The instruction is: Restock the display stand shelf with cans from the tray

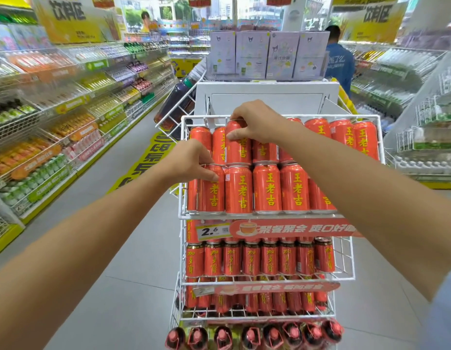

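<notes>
Two forearms (67,248) reach in. The left hand (189,161) curls on a front-row can (211,189). The right hand (256,122) grips an upper can (237,145), seemingly seating it. The shelf (206,116) looks nearly full, with its second layer part-built. No tray shows.
</notes>
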Demonstrator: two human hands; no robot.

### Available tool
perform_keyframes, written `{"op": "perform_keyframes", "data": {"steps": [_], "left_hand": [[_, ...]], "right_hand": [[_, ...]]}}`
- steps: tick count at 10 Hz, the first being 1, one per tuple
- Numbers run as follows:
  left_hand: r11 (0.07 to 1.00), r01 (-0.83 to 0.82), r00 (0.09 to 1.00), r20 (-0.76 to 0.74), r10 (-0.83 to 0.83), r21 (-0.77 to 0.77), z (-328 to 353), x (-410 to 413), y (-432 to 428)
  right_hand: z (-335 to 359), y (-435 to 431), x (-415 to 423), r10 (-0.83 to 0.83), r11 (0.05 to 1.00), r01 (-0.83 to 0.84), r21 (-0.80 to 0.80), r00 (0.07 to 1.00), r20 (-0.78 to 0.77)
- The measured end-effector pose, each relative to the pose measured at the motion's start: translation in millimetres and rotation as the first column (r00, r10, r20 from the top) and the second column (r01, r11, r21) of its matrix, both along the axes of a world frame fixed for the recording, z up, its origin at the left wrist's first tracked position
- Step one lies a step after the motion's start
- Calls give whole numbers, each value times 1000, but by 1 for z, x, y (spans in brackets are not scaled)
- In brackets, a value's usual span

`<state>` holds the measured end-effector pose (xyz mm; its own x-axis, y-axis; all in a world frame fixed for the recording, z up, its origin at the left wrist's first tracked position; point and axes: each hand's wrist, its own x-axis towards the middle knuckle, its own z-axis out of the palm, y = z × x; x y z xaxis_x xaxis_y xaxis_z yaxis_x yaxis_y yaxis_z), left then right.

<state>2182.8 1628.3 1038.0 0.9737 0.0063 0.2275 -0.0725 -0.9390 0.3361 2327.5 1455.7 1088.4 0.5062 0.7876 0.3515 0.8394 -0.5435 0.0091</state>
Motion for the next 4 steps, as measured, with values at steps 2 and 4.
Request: {"op": "perform_keyframes", "data": {"steps": [2,4], "left_hand": [[998,28,995,-98,-22,54,12,7,6],[985,10,997,-77,4,174,38,3,-12]], "right_hand": [[-2,-1,-9,-86,996,84,39,995,57],[-14,-37,-46,-259,966,259,17,963,75]]}}
